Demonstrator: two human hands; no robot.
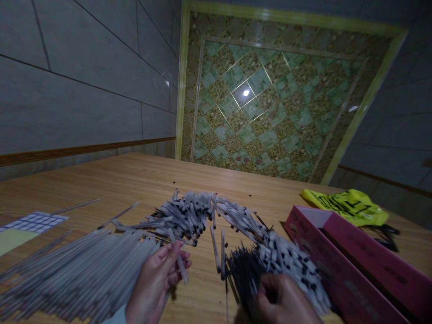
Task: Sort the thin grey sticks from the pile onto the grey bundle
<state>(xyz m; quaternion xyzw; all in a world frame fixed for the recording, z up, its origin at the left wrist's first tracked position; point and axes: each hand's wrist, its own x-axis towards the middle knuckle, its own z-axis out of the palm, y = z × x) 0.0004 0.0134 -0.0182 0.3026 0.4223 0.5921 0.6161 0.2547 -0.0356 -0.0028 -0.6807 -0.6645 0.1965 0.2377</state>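
Left hand [153,281]: curls thumb and fingers onto one thin grey stick [182,269], tilted, just above the table. Right hand [285,300]: clenches in a fist around one bundle [243,272] of dark, needle-thin sticks, fanned out above the knuckles, too many and too blurred to count. Between the two hands: two loose sticks [222,254] flat on bare wood.

Round about: three heaps, all of slim round sticks.
- Left heap [77,265]: long, pale grey, laid roughly parallel.
- Middle heap [189,213]: grey with black tips, tangled.
- Right heap [290,258]: white with black bands, touching the bundle.

Just right of that: one long pink cardboard box [357,265], open, insides not readable. Beyond it: one crumpled yellow plastic bag [347,206] with black print. Far left: one flat sheet [32,222] printed with small squares. Under everything: one smooth wooden table [135,180], light grain.
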